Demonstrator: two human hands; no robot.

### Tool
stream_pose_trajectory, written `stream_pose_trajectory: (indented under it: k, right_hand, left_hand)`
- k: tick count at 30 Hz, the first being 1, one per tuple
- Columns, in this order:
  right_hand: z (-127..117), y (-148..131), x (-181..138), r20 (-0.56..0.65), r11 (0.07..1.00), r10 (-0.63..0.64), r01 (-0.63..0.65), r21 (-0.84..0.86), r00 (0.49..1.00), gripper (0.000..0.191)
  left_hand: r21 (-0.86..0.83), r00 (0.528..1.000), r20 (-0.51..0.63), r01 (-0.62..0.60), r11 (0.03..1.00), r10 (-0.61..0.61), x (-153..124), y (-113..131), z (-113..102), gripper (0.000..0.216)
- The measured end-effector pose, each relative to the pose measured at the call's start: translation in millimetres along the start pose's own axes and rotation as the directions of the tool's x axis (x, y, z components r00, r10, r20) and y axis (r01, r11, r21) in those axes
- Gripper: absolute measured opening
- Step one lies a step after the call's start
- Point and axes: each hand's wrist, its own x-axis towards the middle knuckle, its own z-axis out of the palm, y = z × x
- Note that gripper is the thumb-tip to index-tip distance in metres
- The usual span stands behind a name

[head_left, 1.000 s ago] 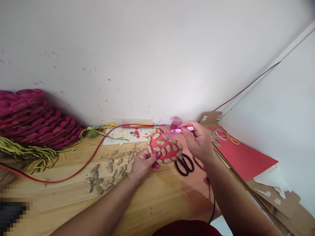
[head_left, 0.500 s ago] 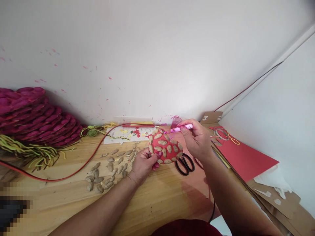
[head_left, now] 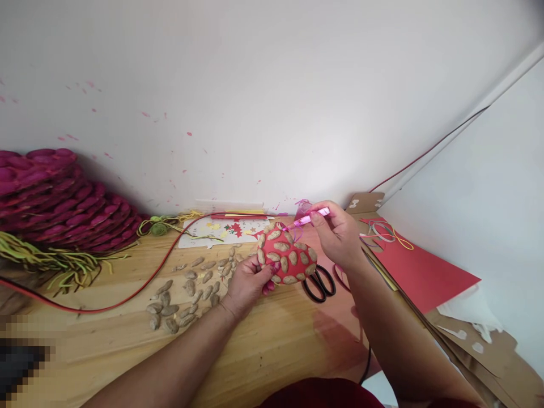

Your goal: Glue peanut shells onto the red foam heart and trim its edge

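Observation:
My left hand (head_left: 250, 280) pinches the lower left edge of a red card piece (head_left: 272, 243) that has unshelled peanuts (head_left: 281, 247) fixed all over its face. Between the fingers of my right hand (head_left: 340, 235) is a paintbrush (head_left: 312, 217) with a pink-and-white handle. Its tip points left and meets the upper edge of the card piece, by a peanut there. Pink paint stains the fingertips of both hands. Just behind the brush stands a cup with pink paint (head_left: 303, 207). Black-handled scissors (head_left: 319, 284) lie under the card piece's right side, their blades hidden.
Loose peanuts (head_left: 170, 310) are scattered left of my left hand. A stack of magenta-painted peanut pieces (head_left: 63, 204) with yellow-green yarn stands far left. A red-black cable (head_left: 147, 283) crosses the table. Red card sheets (head_left: 429, 272) and cardboard (head_left: 480, 351) lie to the right.
My right hand has shifted slightly left and up with the paintbrush, and the brush now tilts more steeply down to the card piece. My left hand has stayed nearly still.

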Motion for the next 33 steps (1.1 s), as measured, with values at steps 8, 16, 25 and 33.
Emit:
stream_pose_trajectory:
  k: [8,16,25,33]
  right_hand:
    - [1,3,0,-0.016,1.000,0.009,-0.009,0.011,1.000,0.014]
    - [2,1,-1,0.000,0.999,-0.024,0.024,-0.034,1.000,0.015]
    - [-8,5,7,-0.132,0.990,-0.014,-0.005,-0.144,0.991,0.017]
    - [-30,57,43,-0.160,0.845,0.222,-0.272,-0.460,0.962,0.030]
  left_hand:
    - [0.004,1.000,-0.003,0.008,1.000,-0.008,0,0,0,0.054]
    - [0.005,1.000,-0.002,-0.002,1.000,0.002,1,0,0,0.050]
    - [0.010,0.999,-0.043,0.007,1.000,-0.007,2,0,1,0.049]
    - [0.007,0.998,-0.068,-0.005,1.000,0.006,2,-1,1,0.048]
